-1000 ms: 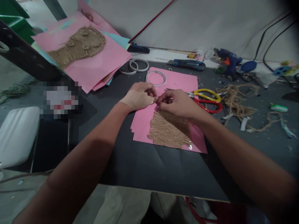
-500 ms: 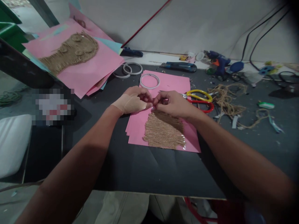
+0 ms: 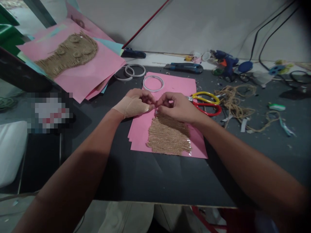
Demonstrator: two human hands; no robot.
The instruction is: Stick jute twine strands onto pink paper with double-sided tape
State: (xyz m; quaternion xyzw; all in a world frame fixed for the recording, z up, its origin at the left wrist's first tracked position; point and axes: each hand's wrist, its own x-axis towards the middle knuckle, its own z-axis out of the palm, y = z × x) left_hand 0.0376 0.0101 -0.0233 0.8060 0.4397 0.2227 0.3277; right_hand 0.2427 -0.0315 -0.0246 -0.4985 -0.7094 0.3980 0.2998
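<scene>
My left hand (image 3: 136, 103), with a beige wrap round its palm and wrist, is closed in a pinch. Its fingertips meet those of my right hand (image 3: 175, 106), which is pinched as well. Whatever lies between the fingertips is too small to make out. Just below them, rows of brown twine (image 3: 168, 136) lie side by side on pink paper (image 3: 139, 142), with a shiny clear strip along the right edge. A roll of tape (image 3: 153, 90) rests on the paper above my hands. Scissors with yellow and red handles (image 3: 207, 104) lie beside my right hand, their blades partly hidden by it.
At the back left, pink sheets (image 3: 75, 87) carry a finished-looking twine shape (image 3: 73, 53). Two more tape rolls (image 3: 134, 71), a blue cutter knife (image 3: 186, 67) and a blue glue gun (image 3: 227, 63) lie along the back. Tangled twine (image 3: 236, 103) lies at the right.
The whole view has shifted slightly, so things sit a little further left. My hands stay pinched together at the top edge of the twine rows.
</scene>
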